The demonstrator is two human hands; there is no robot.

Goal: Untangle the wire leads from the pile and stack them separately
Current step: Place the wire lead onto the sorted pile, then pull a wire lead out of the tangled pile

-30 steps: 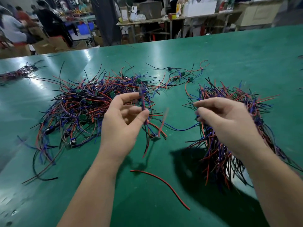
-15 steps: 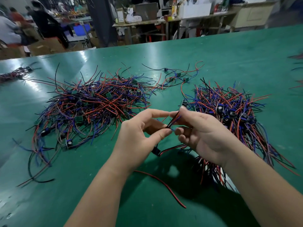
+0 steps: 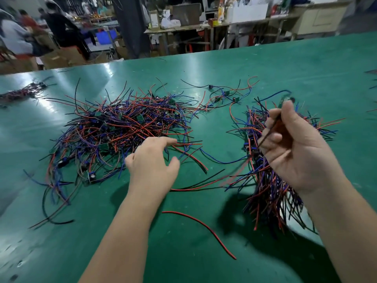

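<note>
Two bare hands reach over a green table [image 3: 306, 64] strewn with thin red, blue and black wires. The left hand [image 3: 152, 162] hovers at the near right edge of the tangled pile [image 3: 122, 127], which spreads across the left half of the table; its fingers are relaxed and spread, forefinger pointing forward and thumb held apart, holding nothing, and whether the fingertips touch any wire is not clear. The right hand [image 3: 293, 148] is raised, palm turned inward, fingers curled and pinching one dark wire lead [image 3: 272, 126] against the thumb. Above the thumb the lead's top is blurred, a blue loop and a small greenish part barely readable; its lower tail is a faint streak. Behind and below this hand lies a separate heap [image 3: 271, 190] of leads, partly hidden by the wrist and forearm. One loose red wire [image 3: 204, 225] lies alone on the table near the viewer, between the forearms. A few stray leads [image 3: 226, 93] lie farther back, and a small bundle [image 3: 22, 92] is cut off at the far left edge. Beyond the table, people [image 3: 59, 27] and benches are blurred
</note>
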